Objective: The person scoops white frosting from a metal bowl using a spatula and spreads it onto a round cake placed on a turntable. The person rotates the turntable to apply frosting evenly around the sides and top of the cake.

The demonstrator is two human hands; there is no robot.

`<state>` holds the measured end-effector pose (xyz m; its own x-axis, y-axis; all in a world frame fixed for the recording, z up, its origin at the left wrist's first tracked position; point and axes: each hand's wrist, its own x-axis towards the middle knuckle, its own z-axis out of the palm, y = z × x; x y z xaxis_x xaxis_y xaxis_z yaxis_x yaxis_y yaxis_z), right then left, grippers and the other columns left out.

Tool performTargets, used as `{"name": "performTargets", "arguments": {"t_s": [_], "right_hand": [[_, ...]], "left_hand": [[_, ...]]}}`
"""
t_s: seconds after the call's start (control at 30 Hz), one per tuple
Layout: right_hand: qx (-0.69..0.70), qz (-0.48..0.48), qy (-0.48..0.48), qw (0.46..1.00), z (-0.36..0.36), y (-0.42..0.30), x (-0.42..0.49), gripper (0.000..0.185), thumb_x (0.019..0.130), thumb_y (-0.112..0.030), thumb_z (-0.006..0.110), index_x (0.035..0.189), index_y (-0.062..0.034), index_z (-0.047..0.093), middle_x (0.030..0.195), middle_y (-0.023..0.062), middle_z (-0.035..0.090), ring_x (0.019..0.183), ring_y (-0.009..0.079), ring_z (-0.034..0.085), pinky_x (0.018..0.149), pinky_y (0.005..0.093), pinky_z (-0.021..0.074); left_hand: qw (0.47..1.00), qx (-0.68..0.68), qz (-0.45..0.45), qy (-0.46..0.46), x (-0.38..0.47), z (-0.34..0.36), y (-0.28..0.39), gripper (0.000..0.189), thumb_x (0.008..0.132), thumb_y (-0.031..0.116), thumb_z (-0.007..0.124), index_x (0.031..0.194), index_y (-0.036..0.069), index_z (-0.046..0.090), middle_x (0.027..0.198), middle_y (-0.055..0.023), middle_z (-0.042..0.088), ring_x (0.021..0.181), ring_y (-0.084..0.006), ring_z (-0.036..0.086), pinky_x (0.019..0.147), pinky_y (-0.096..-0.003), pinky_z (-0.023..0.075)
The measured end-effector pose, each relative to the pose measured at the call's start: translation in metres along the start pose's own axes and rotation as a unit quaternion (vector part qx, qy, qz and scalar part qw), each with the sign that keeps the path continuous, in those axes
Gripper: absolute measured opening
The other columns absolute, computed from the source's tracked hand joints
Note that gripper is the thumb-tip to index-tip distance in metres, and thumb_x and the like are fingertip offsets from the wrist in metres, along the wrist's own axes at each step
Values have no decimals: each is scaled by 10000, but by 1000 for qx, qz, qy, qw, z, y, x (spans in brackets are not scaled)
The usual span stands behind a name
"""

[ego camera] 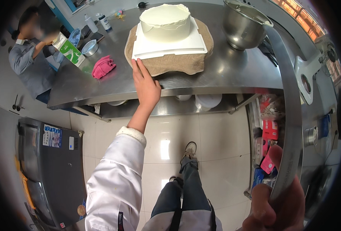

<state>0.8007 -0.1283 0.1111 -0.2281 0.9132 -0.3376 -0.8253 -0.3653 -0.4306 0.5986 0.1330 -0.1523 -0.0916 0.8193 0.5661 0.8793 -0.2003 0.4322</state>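
Note:
A round cake covered in white cream (pixel 166 24) stands on a white square cake board (pixel 170 49), which rests on a brown cloth (pixel 179 64) on a steel table. The cream has a ragged raised edge round the top. My left hand (pixel 146 85) touches the board's near left corner with its fingertips, holding nothing. Close to the camera at the right, my right hand (pixel 277 199) grips a long metal icing spatula (pixel 288 101) by its lower part, the blade pointing up. A little cream clings near the blade's tip, which overlaps the view of a steel mixing bowl (pixel 239 27).
On the steel table (pixel 112 92) lie a pink cloth (pixel 103 67), a round tin (pixel 90 48) and bottles (pixel 105 22). A person (pixel 33 55) at the left holds a green and white carton (pixel 69 49). A white appliance (pixel 304 79) stands right; a shelf of packages (pixel 270 130) sits below.

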Motion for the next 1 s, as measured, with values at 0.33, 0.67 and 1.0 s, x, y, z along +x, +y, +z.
{"name": "performTargets", "arguments": {"t_s": [0.33,0.67,1.0], "right_hand": [[-43,72,177,981,-107,23,12,248,949,-91,385,1192,-64,423,813,79,476,478,85,377,431,206,320],[-73,39,210,974,-144,18,9,315,951,-121,423,1266,-126,400,824,120,514,525,160,461,463,269,396],[-12,18,135,991,-118,-40,65,314,930,-303,474,1139,-68,468,869,112,530,499,139,398,451,259,312]], "left_hand": [[1000,2,10,-5,-4,3,-3,890,685,-68,571,1424,-2,79,1462,-247,82,1298,-446,240,1045,-428,288],[990,-118,-67,28,2,-3,-5,669,793,24,518,1390,-13,219,1407,-241,175,1225,-408,326,1013,-430,298],[683,-562,-462,-65,81,-18,-28,551,983,408,353,1317,-29,380,1290,-129,478,1158,-208,464,974,-338,365]]}}
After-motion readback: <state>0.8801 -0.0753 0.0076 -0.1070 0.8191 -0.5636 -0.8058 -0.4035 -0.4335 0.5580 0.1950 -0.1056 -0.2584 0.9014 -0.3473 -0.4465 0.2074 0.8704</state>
